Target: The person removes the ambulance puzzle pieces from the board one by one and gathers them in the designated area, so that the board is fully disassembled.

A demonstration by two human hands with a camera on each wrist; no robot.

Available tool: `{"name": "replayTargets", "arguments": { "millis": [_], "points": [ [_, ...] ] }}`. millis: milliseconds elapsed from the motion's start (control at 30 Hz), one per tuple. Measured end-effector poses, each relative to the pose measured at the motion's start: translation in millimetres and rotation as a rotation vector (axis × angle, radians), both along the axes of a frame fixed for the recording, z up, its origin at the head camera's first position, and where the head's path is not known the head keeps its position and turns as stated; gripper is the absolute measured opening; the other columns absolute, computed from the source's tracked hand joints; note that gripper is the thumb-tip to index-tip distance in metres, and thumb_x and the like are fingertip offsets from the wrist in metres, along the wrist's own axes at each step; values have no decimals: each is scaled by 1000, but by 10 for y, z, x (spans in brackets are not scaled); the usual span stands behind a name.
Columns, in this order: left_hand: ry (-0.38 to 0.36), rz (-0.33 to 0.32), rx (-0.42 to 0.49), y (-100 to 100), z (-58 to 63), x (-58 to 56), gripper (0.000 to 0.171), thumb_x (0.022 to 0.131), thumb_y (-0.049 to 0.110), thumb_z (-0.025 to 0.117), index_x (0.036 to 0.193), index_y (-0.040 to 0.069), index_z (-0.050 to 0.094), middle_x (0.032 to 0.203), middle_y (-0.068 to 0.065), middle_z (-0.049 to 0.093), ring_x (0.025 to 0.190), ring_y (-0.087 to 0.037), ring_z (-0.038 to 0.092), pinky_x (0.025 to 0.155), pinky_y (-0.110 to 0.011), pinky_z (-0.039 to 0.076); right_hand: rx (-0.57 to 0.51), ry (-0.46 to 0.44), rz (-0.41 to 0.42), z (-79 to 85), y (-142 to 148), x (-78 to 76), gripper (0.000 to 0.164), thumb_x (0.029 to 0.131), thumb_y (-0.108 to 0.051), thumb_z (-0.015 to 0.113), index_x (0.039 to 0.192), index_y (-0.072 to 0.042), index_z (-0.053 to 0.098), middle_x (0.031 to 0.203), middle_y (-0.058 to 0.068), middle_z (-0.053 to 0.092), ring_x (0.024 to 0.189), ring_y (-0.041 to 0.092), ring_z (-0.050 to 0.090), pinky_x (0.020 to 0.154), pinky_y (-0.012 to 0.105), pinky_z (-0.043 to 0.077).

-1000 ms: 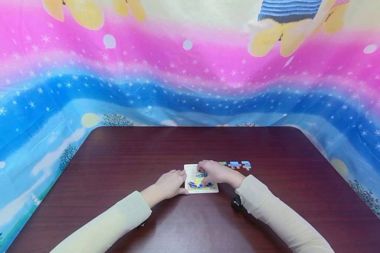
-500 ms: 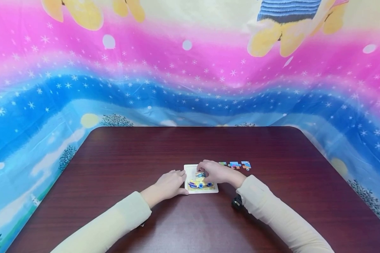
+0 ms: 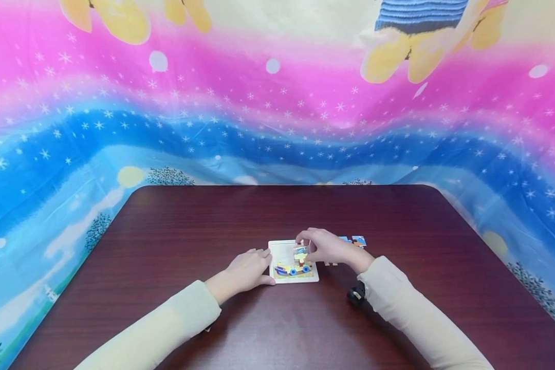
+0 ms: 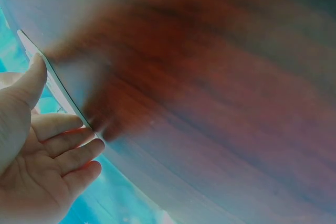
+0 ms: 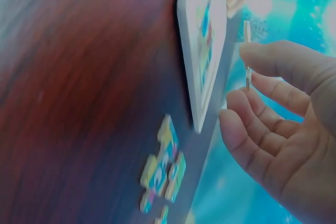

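Observation:
My left hand rests at the left edge of a white-framed jigsaw tray, thumb near the front corner and fingers along the side. In the left wrist view those fingers are extended and touch the tray's edge. My right hand is over the tray's right side. Between thumb and fingers it pinches a thin puzzle piece, seen edge-on in the right wrist view and held apart from the tray. Pieces along the tray's front form a yellow vehicle with blue wheels; its upper left shows bare white.
Several loose puzzle pieces lie on the dark red-brown table to the right of the tray, partly hidden by my right hand. A patterned cloth hangs behind the table. A black wrist device sits under the right sleeve.
My right hand has moved right and slightly away from me, carrying the puzzle piece with it. It now covers some loose pieces and uncovers others nearer me. The left hand has stayed still.

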State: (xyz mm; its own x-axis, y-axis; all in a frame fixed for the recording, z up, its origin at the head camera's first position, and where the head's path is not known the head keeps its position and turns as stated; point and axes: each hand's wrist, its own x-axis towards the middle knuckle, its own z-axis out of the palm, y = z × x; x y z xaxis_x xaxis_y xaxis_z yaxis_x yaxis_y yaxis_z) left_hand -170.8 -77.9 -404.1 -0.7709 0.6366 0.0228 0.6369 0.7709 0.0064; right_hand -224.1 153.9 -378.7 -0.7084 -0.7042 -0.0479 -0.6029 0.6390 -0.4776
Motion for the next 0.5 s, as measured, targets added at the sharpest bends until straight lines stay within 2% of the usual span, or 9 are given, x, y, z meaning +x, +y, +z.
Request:
{"name": "replayTargets", "arguments": {
  "millis": [133, 500],
  "points": [
    [2, -2, 0, -3, -3, 2, 59, 80, 46, 66, 112, -3, 59, 122, -17, 56, 114, -27, 52, 98, -37, 39, -10, 14, -33, 25, 112, 10, 40, 78, -7, 72, 114, -4, 56, 90, 2, 53, 70, 12, 50, 60, 25, 46],
    [-2, -7, 8, -7, 1, 6, 58, 80, 44, 66, 112, -3, 58, 123, -18, 55, 114, -29, 52, 98, -38, 39, -45, 7, -114, 27, 447, 40, 39, 77, -3, 71, 114, -4, 56, 92, 2, 53, 71, 11, 52, 59, 26, 48]
  ]
}}
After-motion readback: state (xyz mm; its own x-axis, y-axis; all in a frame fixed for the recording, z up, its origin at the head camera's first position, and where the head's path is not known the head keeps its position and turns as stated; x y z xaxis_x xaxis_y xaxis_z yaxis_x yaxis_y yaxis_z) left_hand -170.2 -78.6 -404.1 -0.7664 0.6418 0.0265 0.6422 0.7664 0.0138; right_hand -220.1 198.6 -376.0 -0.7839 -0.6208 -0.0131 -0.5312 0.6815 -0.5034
